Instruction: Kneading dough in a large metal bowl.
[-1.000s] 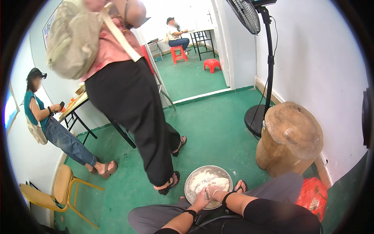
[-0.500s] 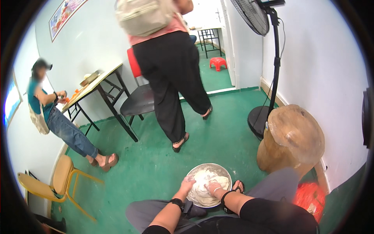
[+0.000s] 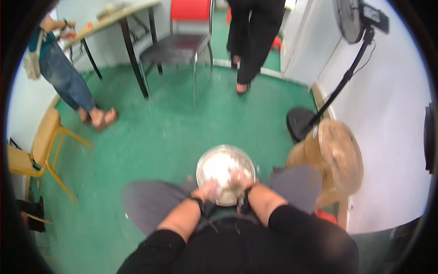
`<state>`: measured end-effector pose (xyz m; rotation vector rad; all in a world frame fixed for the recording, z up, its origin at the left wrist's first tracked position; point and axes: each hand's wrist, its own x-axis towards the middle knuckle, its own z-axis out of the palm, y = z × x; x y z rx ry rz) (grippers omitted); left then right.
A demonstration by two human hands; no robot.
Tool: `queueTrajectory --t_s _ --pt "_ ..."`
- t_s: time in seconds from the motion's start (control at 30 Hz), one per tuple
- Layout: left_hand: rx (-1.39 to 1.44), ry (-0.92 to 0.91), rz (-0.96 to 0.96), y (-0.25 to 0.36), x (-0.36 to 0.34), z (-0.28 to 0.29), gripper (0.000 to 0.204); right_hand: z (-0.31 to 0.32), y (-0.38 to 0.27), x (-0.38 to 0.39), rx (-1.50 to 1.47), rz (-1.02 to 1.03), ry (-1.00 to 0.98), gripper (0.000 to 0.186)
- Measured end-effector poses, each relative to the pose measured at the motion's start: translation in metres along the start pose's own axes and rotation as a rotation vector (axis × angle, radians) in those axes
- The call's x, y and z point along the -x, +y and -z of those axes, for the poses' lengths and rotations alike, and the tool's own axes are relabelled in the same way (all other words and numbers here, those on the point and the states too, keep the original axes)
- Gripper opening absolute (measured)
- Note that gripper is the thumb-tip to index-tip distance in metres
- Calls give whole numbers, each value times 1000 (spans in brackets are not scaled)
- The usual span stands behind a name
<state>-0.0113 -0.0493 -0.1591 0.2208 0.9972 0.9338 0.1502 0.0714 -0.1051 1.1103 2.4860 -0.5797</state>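
Observation:
A round metal bowl [image 3: 252,170] stands on the green floor between my bent legs. Inside it lies pale dough with white flour [image 3: 219,165], blurred and washed out by glare. My left hand [image 3: 211,189] reaches into the near left part of the bowl. On the right side, my right hand [image 3: 242,178] is over the dough, touching or just above it. Motion smears the fingers of both hands, so their closing is unclear. Each wrist wears a black band.
A brown stump-like stool [image 3: 340,157] and a black standing fan [image 3: 301,124] are to the right. At left are yellow chairs [image 3: 45,134] and a person in jeans [image 3: 68,75] by a table [image 3: 114,18]. Ahead stand a black-seated chair [image 3: 175,48] and a person in black trousers [image 3: 258,41].
The view has tipped down and shifted, with the bowl appearing higher and further left. My hands have come closer together in the bowl. The person in black trousers has walked farther toward the doorway.

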Motion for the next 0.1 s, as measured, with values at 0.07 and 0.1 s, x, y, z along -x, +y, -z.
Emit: queueTrajectory --t_s 0.07,0.1 --pt "-1 85 149 14 5 -7 66 33 -12 -3 -58 -101 -147 69" --pt "84 45 283 11 6 5 79 31 -14 -9 -172 -128 -165 71"
